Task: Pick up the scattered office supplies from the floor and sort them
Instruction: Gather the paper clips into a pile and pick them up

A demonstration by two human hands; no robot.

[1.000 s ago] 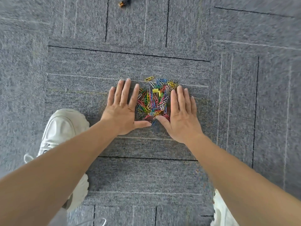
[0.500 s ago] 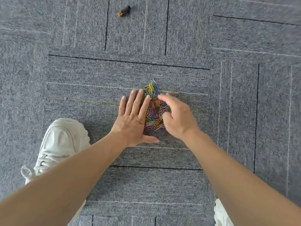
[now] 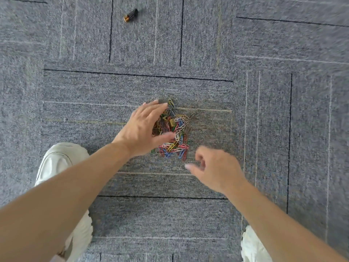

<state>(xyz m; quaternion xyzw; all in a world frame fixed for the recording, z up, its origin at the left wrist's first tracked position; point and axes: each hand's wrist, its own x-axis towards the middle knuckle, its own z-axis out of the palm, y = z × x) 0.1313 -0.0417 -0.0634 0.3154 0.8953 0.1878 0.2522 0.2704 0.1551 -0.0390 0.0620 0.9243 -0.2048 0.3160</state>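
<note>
On the grey carpet floor (image 3: 264,129) my white shoes (image 3: 62,163) flank my hands, the left hand (image 3: 145,129) spread open against the left edge of the paper clip pile (image 3: 174,131), the right hand (image 3: 215,169) loosely curled and empty just below it, a battery (image 3: 130,15) well beyond.
</note>
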